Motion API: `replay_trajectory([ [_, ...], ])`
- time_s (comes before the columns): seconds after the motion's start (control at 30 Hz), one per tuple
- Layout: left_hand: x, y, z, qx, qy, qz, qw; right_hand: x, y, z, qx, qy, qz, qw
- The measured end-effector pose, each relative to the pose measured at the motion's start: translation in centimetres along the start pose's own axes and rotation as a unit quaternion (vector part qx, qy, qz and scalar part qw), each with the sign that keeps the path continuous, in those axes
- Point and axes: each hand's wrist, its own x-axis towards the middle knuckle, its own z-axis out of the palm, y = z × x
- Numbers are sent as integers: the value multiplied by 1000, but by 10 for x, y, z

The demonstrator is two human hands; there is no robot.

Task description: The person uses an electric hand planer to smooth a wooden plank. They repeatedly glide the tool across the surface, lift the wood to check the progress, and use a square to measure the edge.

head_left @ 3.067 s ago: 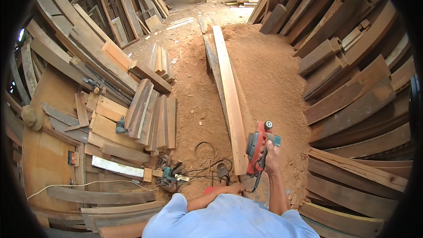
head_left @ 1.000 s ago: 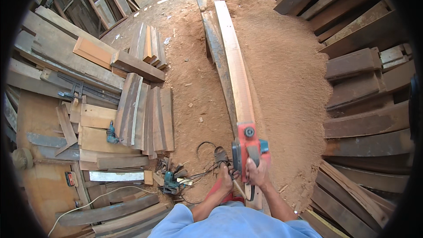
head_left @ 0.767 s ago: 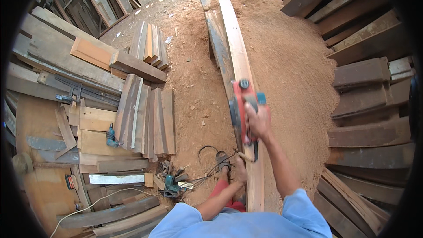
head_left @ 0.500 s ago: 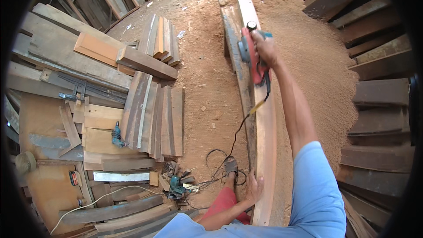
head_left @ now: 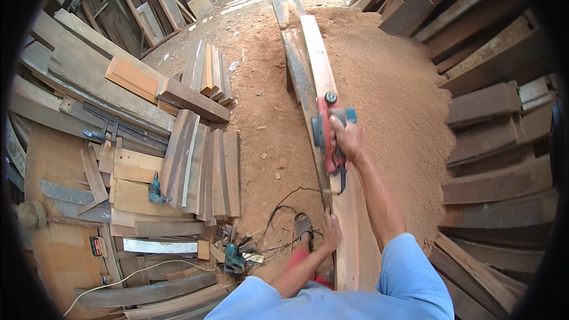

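My right hand [head_left: 348, 137] is closed round the handle of a red and teal electric planer [head_left: 328, 104]. The planer sits on top of a long pale wooden board [head_left: 319, 62], about midway along it. Closer to my body, my left hand [head_left: 333, 231] grips the board's left edge, its fingertips partly hidden along the side. Beneath the board runs a worn, grey-stained bench plank [head_left: 298, 62]. A dark power cord [head_left: 287, 195] with a yellow piece leaves the planer's rear and loops to the ground on the left.
Sawdust [head_left: 409, 124] covers the ground. On the left are stacked planks [head_left: 204, 169], a teal drill [head_left: 156, 189] and another teal power tool [head_left: 234, 259] beside wood offcuts. Dark timber [head_left: 486, 104] lines the right. My sandalled foot [head_left: 303, 225] is near the cord.
The planer, held in my right hand, has come back along the board toward me. My left hand has shifted forward along the board's edge. The view has tilted up slightly.
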Motion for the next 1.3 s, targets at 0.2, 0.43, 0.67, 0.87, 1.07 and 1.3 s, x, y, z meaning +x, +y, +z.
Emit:
replay_trajectory([
  [0.2,4,12,-91,-518,-19,-662,541,-235,114,-38,-81,-32,-6,996],
  [0.43,-72,18,-173,-375,-11,-722,581,-384,119,-21,-62,11,12,998],
  [0.67,-30,25,-124,-381,-71,-595,704,-193,83,-8,-69,25,-40,996],
  [0.87,28,74,-69,-269,-87,-327,902,4,-19,14,-120,15,-33,992],
  [1.07,48,110,-78,-81,-186,-177,963,254,-43,5,-135,61,-92,985],
  [1.3,36,106,-72,-75,-174,-183,965,301,-58,-1,-72,33,-84,993],
])
